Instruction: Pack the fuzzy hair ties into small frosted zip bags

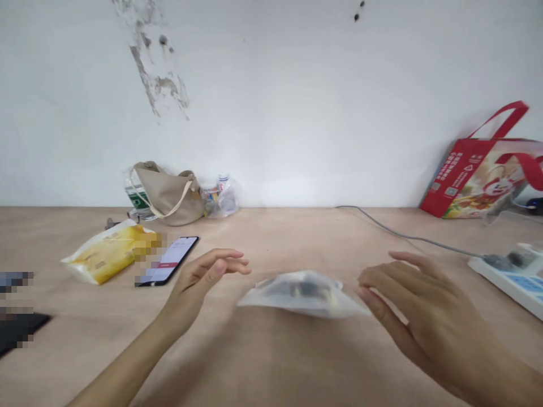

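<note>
**A:** What lies at the centre of the view?

**B:** A clear plastic bag with dark contents, between the two hands, above or on the wooden table (the bag is blurred, so whether it rests on the wood cannot be told).

**A:** State of the hands?

**B:** Left hand: open, fingers loosely curved, near the bag but apart from it. Right hand: open, fingers spread, their tips just beside the bag's right corner. Neither hand grasps it.

**A:** Surroundings?

**B:** Left of the bag, a phone lies just beside a yellow packet. Farther back, a beige handbag stands against the wall beside a water bottle. At right: a red gift bag and a white power strip with a gray cable.
</note>
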{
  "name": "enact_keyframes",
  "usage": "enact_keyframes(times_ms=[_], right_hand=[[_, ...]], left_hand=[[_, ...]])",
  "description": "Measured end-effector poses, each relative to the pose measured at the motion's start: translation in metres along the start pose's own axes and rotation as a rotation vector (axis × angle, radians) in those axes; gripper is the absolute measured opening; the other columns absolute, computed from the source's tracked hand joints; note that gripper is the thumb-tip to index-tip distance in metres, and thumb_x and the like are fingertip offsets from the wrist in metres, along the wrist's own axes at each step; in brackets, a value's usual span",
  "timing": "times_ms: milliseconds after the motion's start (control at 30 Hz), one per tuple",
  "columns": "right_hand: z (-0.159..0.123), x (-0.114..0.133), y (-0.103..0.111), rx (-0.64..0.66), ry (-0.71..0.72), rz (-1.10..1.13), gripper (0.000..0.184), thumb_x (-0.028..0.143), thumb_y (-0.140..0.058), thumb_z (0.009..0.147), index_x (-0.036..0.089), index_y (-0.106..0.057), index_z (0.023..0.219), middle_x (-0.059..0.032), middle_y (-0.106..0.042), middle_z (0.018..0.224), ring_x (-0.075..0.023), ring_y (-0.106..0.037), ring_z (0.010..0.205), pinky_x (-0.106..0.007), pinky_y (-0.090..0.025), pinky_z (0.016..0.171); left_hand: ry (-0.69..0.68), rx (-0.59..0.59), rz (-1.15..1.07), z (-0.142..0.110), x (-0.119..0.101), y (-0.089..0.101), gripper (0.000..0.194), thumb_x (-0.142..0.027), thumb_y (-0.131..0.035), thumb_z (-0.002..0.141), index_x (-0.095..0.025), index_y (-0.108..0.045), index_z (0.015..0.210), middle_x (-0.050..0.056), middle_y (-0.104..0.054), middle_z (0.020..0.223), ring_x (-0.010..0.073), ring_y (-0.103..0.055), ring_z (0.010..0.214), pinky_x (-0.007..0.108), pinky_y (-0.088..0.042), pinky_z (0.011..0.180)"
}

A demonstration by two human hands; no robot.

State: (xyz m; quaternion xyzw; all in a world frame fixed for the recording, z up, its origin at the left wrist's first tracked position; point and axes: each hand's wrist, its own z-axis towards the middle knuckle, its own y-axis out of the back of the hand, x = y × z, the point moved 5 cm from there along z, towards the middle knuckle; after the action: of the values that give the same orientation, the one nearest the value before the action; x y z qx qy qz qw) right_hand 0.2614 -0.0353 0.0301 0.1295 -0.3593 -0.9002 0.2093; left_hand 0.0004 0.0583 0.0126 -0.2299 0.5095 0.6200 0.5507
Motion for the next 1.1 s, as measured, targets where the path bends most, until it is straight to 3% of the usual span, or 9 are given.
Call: enact_keyframes(times_ms=[67,133,200,333,500,733,967,1100], right_hand=[[-0.003,0.018,-0.006,0.003,-0.012,0.076,0.024,0.019,-0.037,0.093,0.02,-0.061,0.088,-0.0045,-0.07,0.084,-0.0183,-0.064,0.076,-0.041,-0.037,0.093],[-0.006,0.037,-0.022,0.003,-0.007,0.083,0.028,0.017,-0.035,0.092,0.015,-0.06,0.104,-0.01,-0.069,0.103,-0.0211,-0.062,0.095,-0.037,-0.042,0.091],[-0.011,0.052,-0.048,0.076,-0.02,0.094,0.035,0.024,-0.037,0.092,0.01,-0.054,0.12,-0.0128,-0.061,0.121,-0.0233,-0.055,0.112,-0.035,-0.045,0.092],[-0.025,0.063,-0.093,0.308,-0.005,0.168,0.059,0.035,-0.052,0.084,0.003,-0.043,0.132,-0.0184,-0.043,0.137,-0.0306,-0.04,0.126,-0.043,-0.04,0.1],[-0.039,0.059,-0.107,0.434,-0.024,0.293,0.067,0.031,-0.051,0.083,0.002,-0.029,0.139,-0.0186,-0.028,0.145,-0.0292,-0.022,0.135,-0.047,-0.028,0.107],[-0.046,0.057,-0.112,0.497,-0.127,0.422,0.08,0.03,-0.057,0.076,0.007,-0.02,0.143,-0.0153,-0.023,0.148,-0.0277,-0.017,0.136,-0.047,-0.02,0.11],[-0.054,0.053,-0.115,0.486,-0.204,0.406,0.098,0.05,-0.064,0.071,0.005,-0.016,0.144,-0.02,-0.02,0.148,-0.0317,-0.014,0.136,-0.051,-0.022,0.108],[-0.057,0.046,-0.117,0.539,-0.296,0.345,0.101,0.056,-0.064,0.067,0.001,-0.023,0.141,-0.0233,-0.022,0.146,-0.0333,-0.016,0.135,-0.052,-0.025,0.107]], left_hand=[[-0.004,0.041,0.145,-0.007,-0.002,-0.015,0.037,-0.046,-0.039,0.09,-0.019,-0.063,0.098,0.007,-0.071,0.098,0.023,-0.064,0.098,0.041,-0.048,0.09],[-0.115,0.145,0.334,-0.016,-0.004,-0.04,0.037,-0.044,-0.037,0.091,-0.023,-0.059,0.113,0.007,-0.062,0.12,0.0235,-0.054,0.115,0.043,-0.041,0.1],[-0.329,0.298,0.483,-0.028,-0.005,-0.07,0.047,-0.046,-0.041,0.09,-0.024,-0.044,0.131,0.007,-0.05,0.135,0.0246,-0.042,0.127,0.044,-0.034,0.106],[-0.431,0.403,0.644,-0.04,0.012,-0.103,0.066,-0.049,-0.033,0.091,-0.02,-0.009,0.145,0.012,-0.028,0.147,0.0263,-0.027,0.135,0.047,-0.034,0.106],[-0.375,0.482,0.686,-0.043,0.024,-0.113,0.072,-0.051,-0.034,0.09,-0.02,0.0,0.145,0.015,-0.026,0.148,0.0288,-0.025,0.135,0.051,-0.031,0.107],[-0.348,0.475,0.657,-0.046,0.025,-0.117,0.067,-0.045,-0.036,0.092,-0.019,-0.005,0.145,0.016,-0.027,0.147,0.029,-0.025,0.135,0.051,-0.03,0.107],[-0.322,0.467,0.722,-0.049,0.028,-0.12,0.074,-0.043,-0.045,0.089,-0.016,-0.006,0.145,0.02,-0.028,0.145,0.0327,-0.026,0.134,0.054,-0.031,0.104],[-0.267,0.455,0.763,-0.048,0.027,-0.122,0.07,-0.044,-0.046,0.087,-0.01,-0.019,0.142,0.023,-0.034,0.142,0.0349,-0.029,0.131,0.057,-0.031,0.103]])
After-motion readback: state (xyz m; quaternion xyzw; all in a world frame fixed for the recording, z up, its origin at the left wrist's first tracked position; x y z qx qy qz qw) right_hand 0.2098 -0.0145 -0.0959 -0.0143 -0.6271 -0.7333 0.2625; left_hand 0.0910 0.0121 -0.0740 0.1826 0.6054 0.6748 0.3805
